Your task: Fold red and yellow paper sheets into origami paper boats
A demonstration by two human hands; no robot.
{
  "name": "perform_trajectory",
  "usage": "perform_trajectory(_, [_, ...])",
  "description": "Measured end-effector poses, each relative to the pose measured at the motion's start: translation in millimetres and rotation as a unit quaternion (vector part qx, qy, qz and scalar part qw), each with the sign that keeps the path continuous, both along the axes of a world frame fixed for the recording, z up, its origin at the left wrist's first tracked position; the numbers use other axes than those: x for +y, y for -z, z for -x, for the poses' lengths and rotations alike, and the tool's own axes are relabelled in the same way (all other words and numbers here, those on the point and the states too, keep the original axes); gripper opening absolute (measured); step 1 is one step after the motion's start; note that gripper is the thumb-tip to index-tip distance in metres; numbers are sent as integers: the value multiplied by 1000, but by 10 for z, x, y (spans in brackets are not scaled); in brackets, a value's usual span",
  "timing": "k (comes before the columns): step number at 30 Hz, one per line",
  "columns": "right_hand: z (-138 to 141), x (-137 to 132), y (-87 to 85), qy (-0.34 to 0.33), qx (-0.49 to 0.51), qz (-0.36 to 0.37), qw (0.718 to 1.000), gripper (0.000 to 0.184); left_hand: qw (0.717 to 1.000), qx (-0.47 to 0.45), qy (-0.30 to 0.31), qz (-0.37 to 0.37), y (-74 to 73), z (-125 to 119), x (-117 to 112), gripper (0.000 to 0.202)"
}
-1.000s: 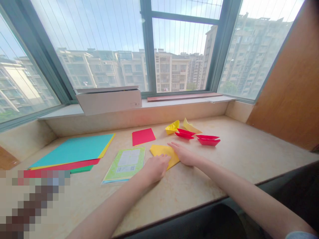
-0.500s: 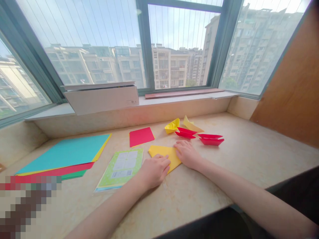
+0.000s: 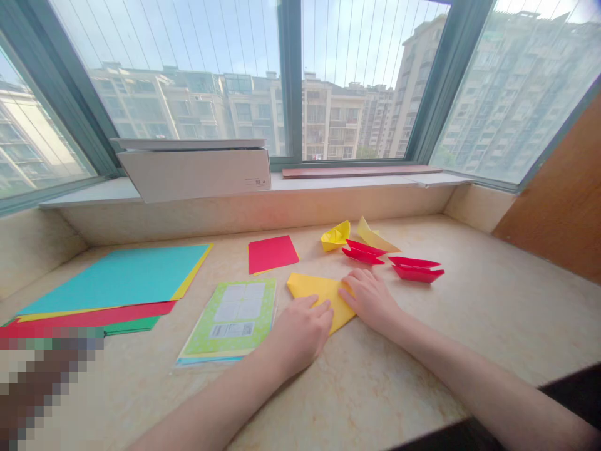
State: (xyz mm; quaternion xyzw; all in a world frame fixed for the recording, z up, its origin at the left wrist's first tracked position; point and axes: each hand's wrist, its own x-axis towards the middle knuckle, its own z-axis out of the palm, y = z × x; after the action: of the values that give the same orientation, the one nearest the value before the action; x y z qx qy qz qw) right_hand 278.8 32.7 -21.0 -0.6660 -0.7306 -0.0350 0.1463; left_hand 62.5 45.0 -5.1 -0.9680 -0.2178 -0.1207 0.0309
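A folded piece of yellow paper [image 3: 304,286] lies on the tabletop between my hands, its pointed end to the left. My left hand [image 3: 305,329] rests on the paper's near side with its fingers laid out over the surface; the thumb is hidden. At the right corner, my right hand [image 3: 370,299] has its thumb and fingers closed on the paper's edge. Just behind my right hand are two red paper boats [image 3: 364,252] [image 3: 417,269], a bright yellow paper boat [image 3: 335,236] and a pale yellow folded paper [image 3: 377,238].
Left of the hands lies a green patterned paper packet [image 3: 241,313] in clear wrap. Behind it is a red square sheet [image 3: 272,254] over yellow. Large coloured sheets [image 3: 117,275] lie at the far left. A white box [image 3: 197,172] stands on the window ledge [image 3: 328,183].
The camera view has shifted, moving the scene slightly. My right hand's thumb now shows at the paper's right corner. My left hand stays on the paper.
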Motion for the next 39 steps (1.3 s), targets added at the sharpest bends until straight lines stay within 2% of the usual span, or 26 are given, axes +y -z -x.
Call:
perform_trajectory(10, [-33,46,7,33,71,-53,995,10,999,-17,1,34,47,25,12,23])
perform_trajectory(19, [-98,11,-29,7,130,-79,988,18,998,-36,3,41,140,26,32,27])
perform_trajectory(27, [-130,-10,-30,-42,136,-102,985,19,998,-51,8,31,123,34,16,28])
perform_trajectory(34, [-137,-83,13,-79,97,-100,987,20,999,-18,-4,45,63,3,7,24])
perform_trajectory(39, [-156,-146,-3,-158,68,-76,982,28,998,-10,-16,56,62,-14,5,25])
